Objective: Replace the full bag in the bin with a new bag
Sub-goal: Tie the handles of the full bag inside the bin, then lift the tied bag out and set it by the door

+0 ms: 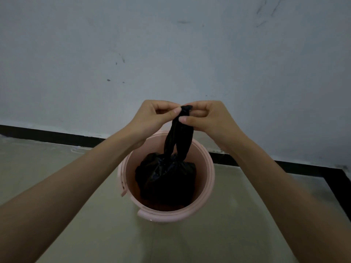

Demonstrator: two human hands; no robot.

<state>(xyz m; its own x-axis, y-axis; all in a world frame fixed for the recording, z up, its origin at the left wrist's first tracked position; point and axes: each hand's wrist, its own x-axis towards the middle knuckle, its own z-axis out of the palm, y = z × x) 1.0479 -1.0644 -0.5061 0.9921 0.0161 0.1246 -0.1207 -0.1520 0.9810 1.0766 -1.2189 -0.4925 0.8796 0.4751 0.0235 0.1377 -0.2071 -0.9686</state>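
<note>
A round pink bin (208, 179) stands on the floor in front of me. Inside it sits a full black bag (167, 179), bunched at the neck. Two twisted black strips of the bag rise from the neck and meet above the bin's far rim. My left hand (152, 118) pinches the top of the strips from the left with thumb and forefinger. My right hand (209, 118) pinches the same top from the right. The bag's body rests low in the bin, and the bin's bottom is hidden under it.
The bin stands on a pale tiled floor (237, 224) close to a grey wall (171, 54) with a black skirting strip (57, 136). The skirting turns a corner at the right (338, 179).
</note>
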